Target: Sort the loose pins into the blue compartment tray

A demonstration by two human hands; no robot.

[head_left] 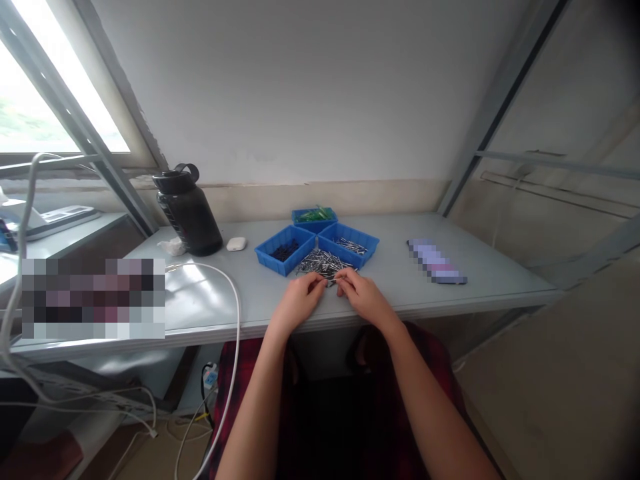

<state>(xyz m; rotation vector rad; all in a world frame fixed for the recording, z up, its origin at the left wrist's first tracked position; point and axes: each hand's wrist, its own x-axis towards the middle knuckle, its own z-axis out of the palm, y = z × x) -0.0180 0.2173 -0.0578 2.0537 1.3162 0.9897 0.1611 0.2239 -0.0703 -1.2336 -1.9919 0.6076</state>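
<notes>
A loose pile of thin silver metal pins (320, 260) lies on the table between the blue bins. My left hand (301, 298) rests at the near left edge of the pile, thumb and fingers closed together; what they hold, if anything, is too small to name. Close beside it, my right hand (365, 297) pinches what looks like one slim metal pin (336, 279) at the pile's front. Small dark pieces fill part of the left blue bin (270, 259). Similar silver pins lie in the right blue bin (370, 248). Green pieces (317, 214) lie in the back blue bin (327, 225).
A dark water bottle (193, 217) and a white earbud case (237, 244) stand to the left. A phone (436, 261), partly blurred out, lies at the right. A white cable (235, 333) hangs over the front edge of the grey table (495, 280). Metal posts frame both ends.
</notes>
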